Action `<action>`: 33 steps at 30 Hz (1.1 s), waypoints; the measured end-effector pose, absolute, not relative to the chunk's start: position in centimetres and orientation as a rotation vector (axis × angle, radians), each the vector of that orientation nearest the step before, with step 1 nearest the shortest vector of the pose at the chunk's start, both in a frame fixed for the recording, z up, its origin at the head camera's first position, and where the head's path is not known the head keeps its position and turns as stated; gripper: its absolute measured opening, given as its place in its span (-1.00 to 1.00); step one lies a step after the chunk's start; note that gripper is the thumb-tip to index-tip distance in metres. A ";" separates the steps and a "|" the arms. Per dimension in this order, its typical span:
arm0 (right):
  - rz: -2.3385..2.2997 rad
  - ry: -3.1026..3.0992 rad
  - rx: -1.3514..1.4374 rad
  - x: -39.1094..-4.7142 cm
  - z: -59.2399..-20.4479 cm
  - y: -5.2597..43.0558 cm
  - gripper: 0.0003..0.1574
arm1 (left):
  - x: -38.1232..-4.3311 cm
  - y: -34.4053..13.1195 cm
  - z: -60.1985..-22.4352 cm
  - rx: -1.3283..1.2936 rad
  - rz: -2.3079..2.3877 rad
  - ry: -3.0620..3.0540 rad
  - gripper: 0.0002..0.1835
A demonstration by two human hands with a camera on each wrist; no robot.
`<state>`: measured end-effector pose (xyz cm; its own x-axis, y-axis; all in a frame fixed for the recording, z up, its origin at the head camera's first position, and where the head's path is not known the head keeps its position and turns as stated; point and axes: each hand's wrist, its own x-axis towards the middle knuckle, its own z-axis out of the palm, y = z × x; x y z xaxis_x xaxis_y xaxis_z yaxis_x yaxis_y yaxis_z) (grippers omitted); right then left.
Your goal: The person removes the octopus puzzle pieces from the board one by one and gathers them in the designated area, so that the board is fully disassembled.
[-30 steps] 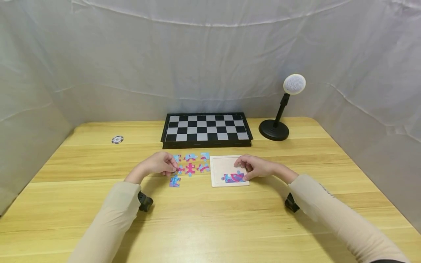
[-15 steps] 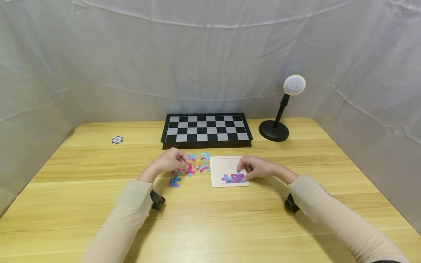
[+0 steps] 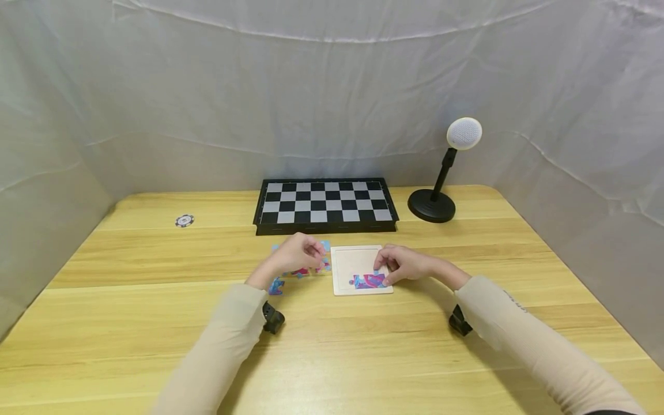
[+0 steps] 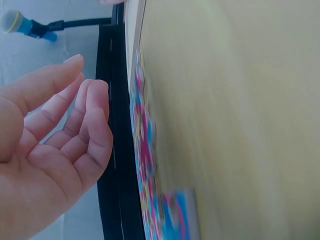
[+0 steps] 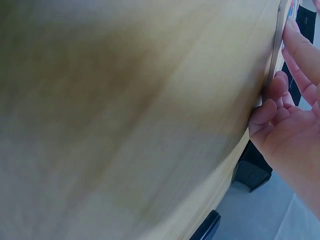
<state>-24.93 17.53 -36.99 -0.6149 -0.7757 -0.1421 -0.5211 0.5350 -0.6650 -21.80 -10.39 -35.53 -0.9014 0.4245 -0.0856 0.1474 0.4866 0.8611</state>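
Note:
My left hand [image 3: 301, 253] hovers above the loose jigsaw pieces [image 3: 276, 286], hiding most of them in the head view. In the left wrist view its fingers [image 4: 97, 100] are loosely bent, thumb and fingertips apart, with nothing between them. Below the hand, pink and blue pieces [image 4: 145, 145] lie on the table. My right hand [image 3: 408, 264] rests at the right side of the pale puzzle tray [image 3: 342, 259]. Its thumb and index fingertip touch down around joined pink and purple pieces [image 3: 367, 281] in the tray's lower right corner. The other fingers [image 5: 275, 90] bend down by the tray's edge.
A black-and-silver chessboard [image 3: 327, 202] lies behind the pieces and tray. At the back right stands a round white-headed device [image 3: 464, 134] on a black stand [image 3: 432, 205]. A poker chip [image 3: 184, 221] lies at the far left of the wooden table [image 3: 332, 351].
My left hand has moved right across the loose pieces, from the left column toward the tray. The right hand stays at the tray, its index fingertip slightly lower than a second ago.

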 end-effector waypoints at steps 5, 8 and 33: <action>-0.810 2.356 -1.060 -25.0 -37.1 17.6 -0.72 | -21.8 -9.1 -35.4 0.539 1.334 2.461 -0.83; -0.805 2.358 -1.063 -25.0 -37.1 17.5 -0.72 | -21.9 -8.4 -35.3 0.552 1.297 2.466 -0.83; -0.807 2.351 -1.071 -25.2 -37.2 17.5 -0.71 | -22.4 -4.6 -35.8 0.619 1.040 2.464 -0.74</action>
